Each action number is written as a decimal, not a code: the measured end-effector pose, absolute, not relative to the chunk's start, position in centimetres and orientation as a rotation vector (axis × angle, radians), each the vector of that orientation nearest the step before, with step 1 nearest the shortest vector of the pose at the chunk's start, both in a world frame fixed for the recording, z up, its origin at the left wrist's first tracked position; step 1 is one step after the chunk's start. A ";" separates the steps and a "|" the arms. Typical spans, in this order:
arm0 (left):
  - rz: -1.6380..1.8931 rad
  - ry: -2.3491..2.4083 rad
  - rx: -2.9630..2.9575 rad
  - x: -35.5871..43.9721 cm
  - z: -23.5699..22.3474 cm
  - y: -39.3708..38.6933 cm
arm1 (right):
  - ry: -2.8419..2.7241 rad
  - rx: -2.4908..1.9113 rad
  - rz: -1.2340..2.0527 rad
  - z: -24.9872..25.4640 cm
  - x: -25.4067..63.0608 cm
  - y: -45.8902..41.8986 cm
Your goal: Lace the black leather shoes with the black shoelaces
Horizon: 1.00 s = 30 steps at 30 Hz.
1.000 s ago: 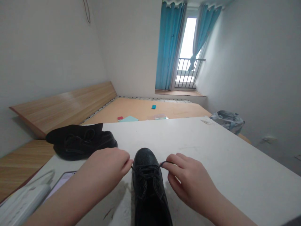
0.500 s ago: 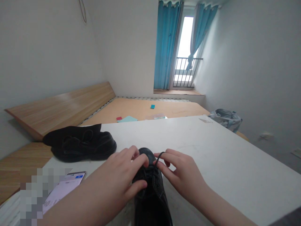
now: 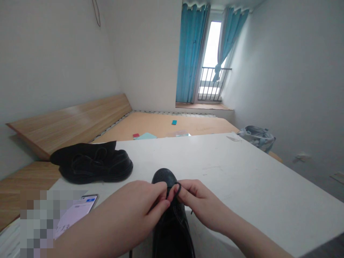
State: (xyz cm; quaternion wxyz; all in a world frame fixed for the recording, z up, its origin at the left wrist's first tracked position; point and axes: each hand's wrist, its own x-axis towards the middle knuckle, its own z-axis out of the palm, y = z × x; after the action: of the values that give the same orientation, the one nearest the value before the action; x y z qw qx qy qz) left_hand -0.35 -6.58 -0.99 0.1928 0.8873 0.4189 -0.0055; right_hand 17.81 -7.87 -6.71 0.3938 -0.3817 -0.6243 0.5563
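Note:
A black leather shoe (image 3: pixel 164 176) stands on the white table with its toe pointing away from me and its opening towards me. Over its lacing, my left hand (image 3: pixel 146 199) is closed, fingertips pinched on the shoelace, though the fingers partly hide what they grip. My right hand (image 3: pixel 199 197) meets it from the other side, pinching a small loop of black shoelace (image 3: pixel 179 189) between thumb and forefinger. A thin lace end pokes out below the right hand. The second black shoe (image 3: pixel 96 166) lies to the left, its lace tied in a bow.
The white table (image 3: pixel 258 186) stretches away and to the right. Beside my left forearm lies a phone (image 3: pixel 80 211), partly blurred out. Beyond the table is a bed base (image 3: pixel 204 123) with small coloured items on it. A fabric basket (image 3: pixel 258 136) stands at the far right.
My right hand has drawn the lace inward and down, and the loop is now close to my left fingertips. The left fingers have closed together over the lacing.

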 end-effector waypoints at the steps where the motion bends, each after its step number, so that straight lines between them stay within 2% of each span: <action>1: -0.009 1.207 2.417 -0.5 -1.0 -6.6 | -1.597 -0.981 1.422 -6.7 17.9 -7.9; 11: 0.348 1.010 1.709 -2.5 -5.9 -6.4 | -1.804 -1.074 1.349 -7.5 18.7 -7.6; 14: 0.360 1.097 1.509 -2.1 -6.3 -7.2 | -1.792 -1.064 1.394 -7.4 18.9 -7.4; 19: 0.325 1.384 1.916 -2.7 -5.7 -7.8 | -1.772 -1.076 1.458 -7.0 19.3 -7.3; 23: 0.064 1.565 2.257 -3.8 -4.6 -7.4 | -1.814 -1.134 1.406 -7.0 19.3 -7.3; 26: 0.025 1.380 2.170 -4.2 -4.1 -6.9 | -1.833 -1.134 1.402 -7.2 19.3 -7.3; 30: 0.257 1.087 1.810 -3.1 -4.6 -6.6 | -1.842 -1.101 1.470 -7.3 19.4 -7.1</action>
State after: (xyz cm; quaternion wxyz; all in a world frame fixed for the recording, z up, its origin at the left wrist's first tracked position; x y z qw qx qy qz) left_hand -3.13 -6.58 -4.60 0.4861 0.7437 0.4467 0.1057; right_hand 19.36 -7.12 -7.28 0.2669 -0.4080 -0.6823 0.5448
